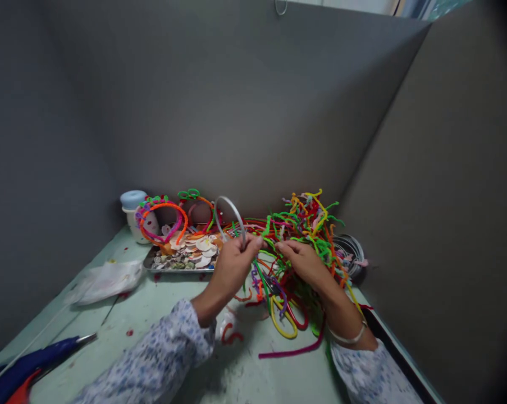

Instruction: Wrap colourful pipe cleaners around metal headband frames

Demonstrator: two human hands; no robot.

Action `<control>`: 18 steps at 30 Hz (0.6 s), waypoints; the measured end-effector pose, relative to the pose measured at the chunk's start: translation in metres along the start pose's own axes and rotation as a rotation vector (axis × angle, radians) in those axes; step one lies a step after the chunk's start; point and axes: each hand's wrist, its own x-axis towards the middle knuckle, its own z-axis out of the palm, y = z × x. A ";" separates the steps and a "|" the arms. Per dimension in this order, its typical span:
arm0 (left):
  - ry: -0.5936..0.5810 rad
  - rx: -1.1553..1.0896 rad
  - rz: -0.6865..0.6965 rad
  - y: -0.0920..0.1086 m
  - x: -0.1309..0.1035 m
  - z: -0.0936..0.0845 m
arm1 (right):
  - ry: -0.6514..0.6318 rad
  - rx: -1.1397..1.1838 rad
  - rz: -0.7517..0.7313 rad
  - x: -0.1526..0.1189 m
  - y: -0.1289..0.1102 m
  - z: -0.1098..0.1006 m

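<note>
Fingers [253,242] of the left hand [233,264] are closed on one end of a bare grey headband [229,216], which arches up and left from them. The right hand [302,259] pinches a green pipe cleaner [268,241] just beside that end, over the pile [304,247] on the worktop [152,314]; a tray [179,261] lies left.

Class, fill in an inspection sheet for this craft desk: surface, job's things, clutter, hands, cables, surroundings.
Surface: pale green table, scuffed, with red scraps.
Job's things: plain grey headband held upright; pile of pipe cleaners in many colours.
Clutter: metal tray of round discs; wrapped headbands; white jar; plastic bag; metal bowl; glue gun.
Hands: left hand grips the headband; right hand pinches a green pipe cleaner.
Cables: thin white cord at left.
Surroundings: grey partition walls on three sides.
</note>
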 end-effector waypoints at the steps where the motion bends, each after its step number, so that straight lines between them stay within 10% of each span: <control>1: -0.035 0.015 -0.009 -0.005 -0.011 -0.002 | -0.068 0.250 0.027 -0.004 -0.007 0.005; 6: -0.169 -0.006 -0.011 -0.036 -0.049 -0.002 | -0.183 0.918 0.166 -0.038 -0.023 0.049; 18: -0.203 0.208 -0.223 -0.091 -0.076 0.004 | 0.264 1.053 0.297 -0.075 0.006 0.087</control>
